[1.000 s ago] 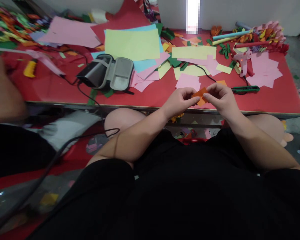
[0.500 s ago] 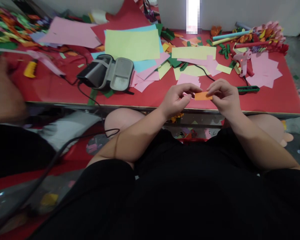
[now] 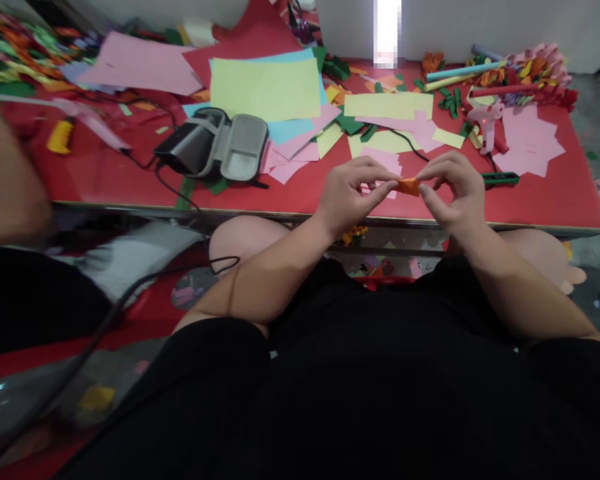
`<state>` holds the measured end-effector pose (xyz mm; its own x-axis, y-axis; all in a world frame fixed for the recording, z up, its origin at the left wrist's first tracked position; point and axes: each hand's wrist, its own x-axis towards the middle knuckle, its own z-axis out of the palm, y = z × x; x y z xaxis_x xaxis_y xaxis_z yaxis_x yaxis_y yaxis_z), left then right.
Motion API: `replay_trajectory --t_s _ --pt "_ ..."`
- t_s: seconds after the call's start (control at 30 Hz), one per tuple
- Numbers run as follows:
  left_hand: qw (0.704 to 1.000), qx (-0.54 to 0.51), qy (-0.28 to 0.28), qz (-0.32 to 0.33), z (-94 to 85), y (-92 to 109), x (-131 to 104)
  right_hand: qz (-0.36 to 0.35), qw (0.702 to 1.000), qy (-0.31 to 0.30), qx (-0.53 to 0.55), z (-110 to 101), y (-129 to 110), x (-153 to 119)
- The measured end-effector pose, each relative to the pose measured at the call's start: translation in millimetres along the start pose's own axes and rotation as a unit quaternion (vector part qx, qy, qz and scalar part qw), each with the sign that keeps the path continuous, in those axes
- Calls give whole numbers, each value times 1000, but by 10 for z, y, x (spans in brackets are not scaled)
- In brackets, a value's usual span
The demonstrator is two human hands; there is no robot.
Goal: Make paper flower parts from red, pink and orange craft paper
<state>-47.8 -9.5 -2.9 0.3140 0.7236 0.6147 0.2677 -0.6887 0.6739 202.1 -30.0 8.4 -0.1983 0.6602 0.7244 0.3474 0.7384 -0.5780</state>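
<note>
A small orange paper piece (image 3: 409,186) is stretched between my two hands, above the front edge of the red table (image 3: 280,198). My left hand (image 3: 351,193) pinches its left end between thumb and fingertips. The right end sits in the pinch of my right hand (image 3: 453,190). The paper looks creased or twisted. Pink paper pieces (image 3: 377,163) lie just behind my left hand. Close to my right hand are a green cutter (image 3: 500,179) and a pink glue gun (image 3: 487,123).
An open grey case (image 3: 245,147), yellow paper sheets (image 3: 265,89) and pink paper (image 3: 530,140) lie on the table. Rolled paper sticks with paper flowers (image 3: 540,70) are at the back right. Another person's arm (image 3: 10,180) is at the left. A black cable crosses the left side.
The orange piece looked flat and wider before; now it appears narrower and creased. My fingers have shifted on it, with both thumbs now stretched out toward its ends.
</note>
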Motion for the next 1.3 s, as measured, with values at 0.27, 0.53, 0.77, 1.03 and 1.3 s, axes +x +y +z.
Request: replay_trajectory --t_s 0.27,0.53,0.77,1.03,1.3 --pt "999 4 24 38 33 -76 -22 80 996 20 18 37 26 -32" --pt "997 -32 40 52 56 -74 -35 155 981 31 113 106 30 -70" --pt "998 -15 31 46 58 -70 -47 244 942 20 229 193 48 -95" --pt "999 -16 27 42 63 -62 -61 288 902 27 319 247 28 -99" --pt "997 -45 33 54 91 -92 -62 280 908 24 312 264 65 -114"
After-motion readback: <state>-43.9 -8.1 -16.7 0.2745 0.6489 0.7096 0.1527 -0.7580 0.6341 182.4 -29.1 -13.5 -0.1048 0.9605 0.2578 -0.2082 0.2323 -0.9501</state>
